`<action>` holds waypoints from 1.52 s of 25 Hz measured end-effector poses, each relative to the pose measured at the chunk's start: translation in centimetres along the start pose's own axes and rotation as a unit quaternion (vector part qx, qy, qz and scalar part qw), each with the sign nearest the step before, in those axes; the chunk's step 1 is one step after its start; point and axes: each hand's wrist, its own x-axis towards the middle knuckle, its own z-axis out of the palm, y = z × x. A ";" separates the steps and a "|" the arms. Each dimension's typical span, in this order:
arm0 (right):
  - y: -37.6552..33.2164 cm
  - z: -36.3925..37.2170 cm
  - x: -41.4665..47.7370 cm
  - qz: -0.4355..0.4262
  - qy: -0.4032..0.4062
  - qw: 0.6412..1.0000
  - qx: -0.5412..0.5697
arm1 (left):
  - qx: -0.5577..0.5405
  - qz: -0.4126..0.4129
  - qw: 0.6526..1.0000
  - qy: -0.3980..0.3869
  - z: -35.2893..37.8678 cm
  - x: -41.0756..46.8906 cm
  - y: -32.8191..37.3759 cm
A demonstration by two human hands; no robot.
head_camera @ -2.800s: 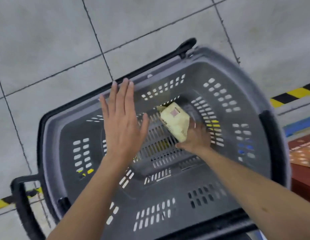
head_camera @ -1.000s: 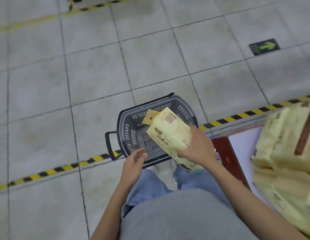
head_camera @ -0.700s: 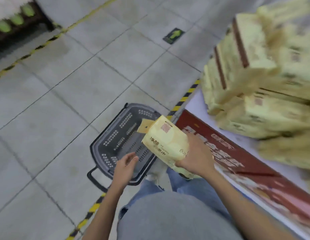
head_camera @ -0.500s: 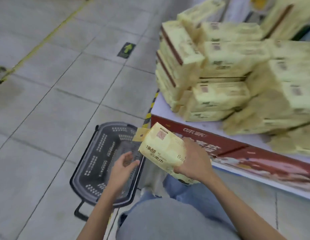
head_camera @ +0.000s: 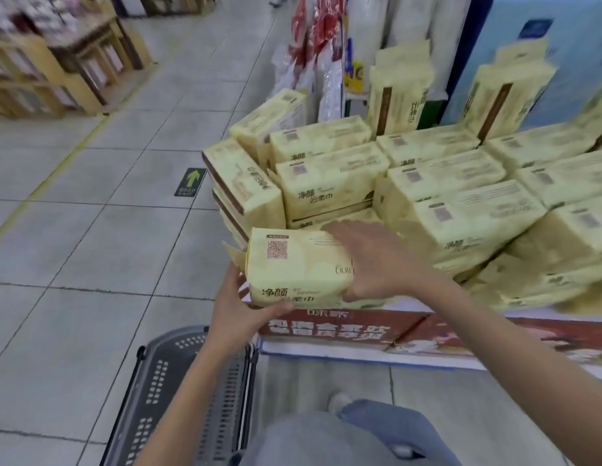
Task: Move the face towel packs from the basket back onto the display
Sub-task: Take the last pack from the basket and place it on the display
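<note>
I hold one pale yellow face towel pack [head_camera: 293, 264] in both hands at the front left corner of the display [head_camera: 343, 331]. My right hand [head_camera: 377, 264] grips its right end, fingers over the top. My left hand [head_camera: 239, 307] cups its lower left corner from below. The pack is level with the lowest row of stacked packs [head_camera: 427, 196]; whether it rests on the platform is hidden. The grey basket [head_camera: 178, 391] stands on the floor below my left arm, and the part I see holds no packs.
The display is a low platform with a red printed front, piled with several matching yellow packs, some upright at the back. Hanging goods [head_camera: 313, 45] and a blue panel [head_camera: 545, 55] rise behind it. Wooden shelving [head_camera: 57, 62] stands across the tiled aisle.
The pack has come out of the basket and up to the display's front left corner. My left hand, free before, now holds the pack's lower left corner. My view swung up to the display.
</note>
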 end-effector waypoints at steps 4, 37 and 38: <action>4.7 -3.4 4.2 -0.049 -0.019 0.997 -0.062 | 0.008 0.017 0.995 0.101 4.2 2.9 2.4; 9.8 0.6 6.0 0.070 0.044 0.992 -0.091 | 0.014 -0.027 0.984 0.177 10.1 7.9 -0.2; 9.8 0.8 5.9 0.068 0.056 0.992 -0.092 | 0.017 -0.027 0.983 0.178 10.1 8.0 -0.2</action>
